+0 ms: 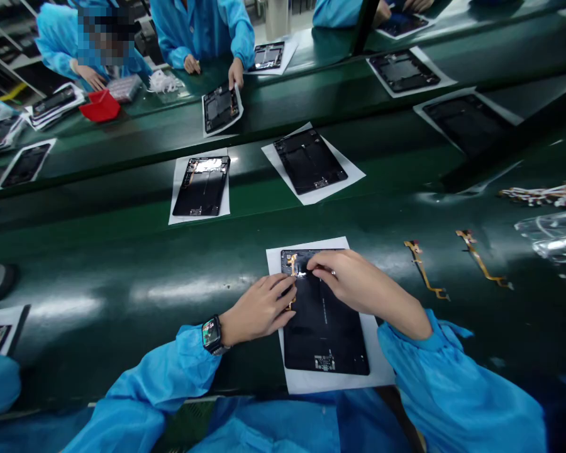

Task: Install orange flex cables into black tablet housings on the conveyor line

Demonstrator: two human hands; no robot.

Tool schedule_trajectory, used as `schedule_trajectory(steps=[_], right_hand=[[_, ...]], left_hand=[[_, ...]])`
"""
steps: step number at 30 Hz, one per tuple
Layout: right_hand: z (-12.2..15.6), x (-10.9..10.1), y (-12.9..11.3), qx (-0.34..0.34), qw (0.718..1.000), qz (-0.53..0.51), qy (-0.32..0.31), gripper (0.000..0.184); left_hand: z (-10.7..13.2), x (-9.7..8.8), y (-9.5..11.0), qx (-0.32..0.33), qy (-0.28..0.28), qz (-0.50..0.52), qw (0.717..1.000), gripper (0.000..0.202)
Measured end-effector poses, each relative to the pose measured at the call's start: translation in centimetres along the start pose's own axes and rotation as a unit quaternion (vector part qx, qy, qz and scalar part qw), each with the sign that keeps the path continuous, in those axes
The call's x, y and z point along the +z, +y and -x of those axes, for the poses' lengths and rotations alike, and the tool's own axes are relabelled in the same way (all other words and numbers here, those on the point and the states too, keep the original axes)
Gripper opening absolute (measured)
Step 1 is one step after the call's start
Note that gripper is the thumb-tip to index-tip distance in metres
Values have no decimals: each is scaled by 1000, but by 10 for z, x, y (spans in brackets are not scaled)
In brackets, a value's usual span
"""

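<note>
Head view: tablet [330, 330] on white paper [380, 365], green bench [207, 261]. Left hand [260, 308] loosely spread, touching tablet's left edge. Right hand [351, 277] curled over top end; cannot tell if gripping.

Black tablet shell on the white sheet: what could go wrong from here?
The left hand has its fingers close to the orange ribbon on the tablet shell; a slip might crease it. The shell lies on a white sheet, which could slide. Two loose ribbons lie on the bench beyond the right sleeve, which might brush them.
</note>
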State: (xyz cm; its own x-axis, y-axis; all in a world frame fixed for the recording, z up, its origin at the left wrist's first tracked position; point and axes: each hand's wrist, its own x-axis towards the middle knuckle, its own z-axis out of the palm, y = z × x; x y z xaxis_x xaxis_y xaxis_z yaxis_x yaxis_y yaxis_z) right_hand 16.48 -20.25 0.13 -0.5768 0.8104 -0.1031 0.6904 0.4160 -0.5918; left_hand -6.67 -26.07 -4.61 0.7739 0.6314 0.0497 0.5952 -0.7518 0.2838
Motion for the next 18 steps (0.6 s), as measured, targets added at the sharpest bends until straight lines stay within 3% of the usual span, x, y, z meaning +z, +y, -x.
schedule_trajectory(steps=[5,10,14,18], right_hand=[[33,4,-5,72,996,-55,3,10],[52,25,-5,79,991,-104,29,10],[57,46,-11,59,994,-68,62,14],[52,63,-20,18,999,21,45,13]], left_hand=[[7,0,3,23,4,1,1000,44],[13,6,4,38,15,9,999,41],[16,13,0,54,48,41,997,38],[20,16,-4,56,52,62,995,41]])
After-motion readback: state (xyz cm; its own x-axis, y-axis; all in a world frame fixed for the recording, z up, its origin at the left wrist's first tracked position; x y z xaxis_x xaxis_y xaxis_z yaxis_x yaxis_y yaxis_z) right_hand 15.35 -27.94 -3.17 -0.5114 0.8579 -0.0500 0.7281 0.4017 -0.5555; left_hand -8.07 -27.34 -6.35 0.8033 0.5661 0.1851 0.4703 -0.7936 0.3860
